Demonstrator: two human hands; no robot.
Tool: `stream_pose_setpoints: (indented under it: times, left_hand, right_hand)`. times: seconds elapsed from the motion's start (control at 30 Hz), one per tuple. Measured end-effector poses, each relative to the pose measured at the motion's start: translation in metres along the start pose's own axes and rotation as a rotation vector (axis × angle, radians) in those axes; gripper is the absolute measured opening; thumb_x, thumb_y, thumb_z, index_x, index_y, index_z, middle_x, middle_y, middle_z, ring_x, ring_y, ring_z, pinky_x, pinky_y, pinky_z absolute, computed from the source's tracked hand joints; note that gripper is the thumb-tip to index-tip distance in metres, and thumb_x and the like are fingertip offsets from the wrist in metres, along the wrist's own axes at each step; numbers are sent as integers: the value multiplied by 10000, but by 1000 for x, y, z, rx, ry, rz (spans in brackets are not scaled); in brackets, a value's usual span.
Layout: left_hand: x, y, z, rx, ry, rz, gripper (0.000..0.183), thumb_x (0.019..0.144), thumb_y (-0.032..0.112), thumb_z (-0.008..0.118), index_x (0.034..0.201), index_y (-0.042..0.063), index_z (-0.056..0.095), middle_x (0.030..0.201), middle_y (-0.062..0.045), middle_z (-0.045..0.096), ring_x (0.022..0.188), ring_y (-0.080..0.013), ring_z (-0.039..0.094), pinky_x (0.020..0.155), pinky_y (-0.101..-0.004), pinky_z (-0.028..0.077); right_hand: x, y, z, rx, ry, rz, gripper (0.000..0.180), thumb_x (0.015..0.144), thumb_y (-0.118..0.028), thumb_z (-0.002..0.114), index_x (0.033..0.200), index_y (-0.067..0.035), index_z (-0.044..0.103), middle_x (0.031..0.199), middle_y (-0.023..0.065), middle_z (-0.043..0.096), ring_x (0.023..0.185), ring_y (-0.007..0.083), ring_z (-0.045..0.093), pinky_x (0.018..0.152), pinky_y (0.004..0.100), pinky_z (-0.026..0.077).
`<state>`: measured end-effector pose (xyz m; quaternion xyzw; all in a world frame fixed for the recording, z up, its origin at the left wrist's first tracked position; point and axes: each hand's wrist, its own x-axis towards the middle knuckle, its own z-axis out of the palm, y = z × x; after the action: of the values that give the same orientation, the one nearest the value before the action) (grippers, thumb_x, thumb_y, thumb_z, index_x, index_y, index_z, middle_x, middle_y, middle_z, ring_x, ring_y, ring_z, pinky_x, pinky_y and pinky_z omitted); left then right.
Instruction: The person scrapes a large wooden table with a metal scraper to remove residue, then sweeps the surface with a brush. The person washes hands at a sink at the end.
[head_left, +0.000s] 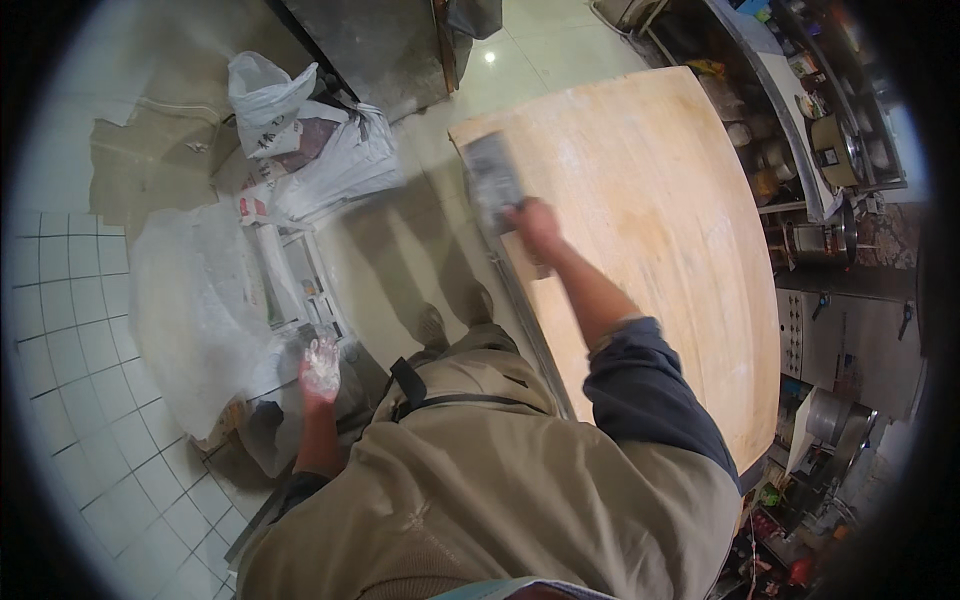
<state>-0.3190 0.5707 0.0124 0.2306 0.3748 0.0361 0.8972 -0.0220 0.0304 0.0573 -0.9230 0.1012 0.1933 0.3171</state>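
Note:
My right hand (537, 231) grips a flat grey scraper-like blade (493, 177), blurred by motion, at the left edge of a large wooden work table (660, 225). The blade's far end reaches close to the table's upper left corner. Pale powdery streaks mark the wood. On the other side of my body, my left hand (322, 367) is held palm up with its fingers apart, holding nothing. White, flour-like residue coats its palm and fingers.
White plastic sacks (337, 161) are piled at the upper left beside a white rack (319, 289). A large translucent plastic sheet or bag (199, 322) lies by the tiled wall (97, 390). Shelves with containers (795, 97) and a metal appliance (855, 337) line the right side beyond the table.

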Motion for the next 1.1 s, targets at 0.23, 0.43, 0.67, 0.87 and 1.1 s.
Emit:
stream_pose_setpoints:
  times: [0.23, 0.43, 0.67, 0.87, 1.1]
  left_hand:
    - [0, -32, 27, -22, 91, 123, 576, 1083, 360, 521, 1524, 4, 420, 1575, -199, 474, 1527, -378, 371, 1288, -520, 284]
    - [-2, -17, -21, -58, -288, 151, 610, 1062, 403, 478, 1525, 7, 446, 1562, -219, 488, 1464, -395, 439, 1271, -558, 274]
    - [-47, -31, -68, -395, -144, 216, 431, 1046, 310, 551, 1343, 0, 584, 1437, -199, 578, 1383, -361, 510, 1202, -503, 385]
    - [-65, 112, -139, -829, -604, 330, 234, 990, 205, 589, 1117, 21, 658, 1156, -159, 655, 1161, -349, 606, 1073, -496, 476]
    - [-63, 302, -239, 118, 773, 538, 760, 1041, 590, 516, 1555, 39, 408, 1528, -163, 527, 1373, -380, 521, 1174, -507, 381]
  right_hand:
    - [-59, -112, 139, -56, -255, -361, 566, 909, -607, 679, 966, -51, 763, 923, 189, 756, 932, 396, 733, 833, 502, 580]
    - [-42, -56, 128, 63, -662, -196, 611, 936, -585, 679, 884, 19, 755, 751, 150, 714, 704, 265, 691, 694, 447, 546]
    - [-101, 25, 80, 481, -666, 184, 338, 961, -318, 735, 1060, -11, 637, 766, 86, 619, 483, 206, 556, 451, 370, 450]
    - [-117, -7, 70, 248, -635, 215, 353, 968, -311, 730, 1071, 12, 634, 752, 87, 618, 498, 214, 592, 448, 381, 456]
    - [-144, -74, 89, 236, -510, 130, 397, 982, -347, 711, 1120, 17, 631, 684, 85, 605, 467, 203, 574, 403, 371, 429]
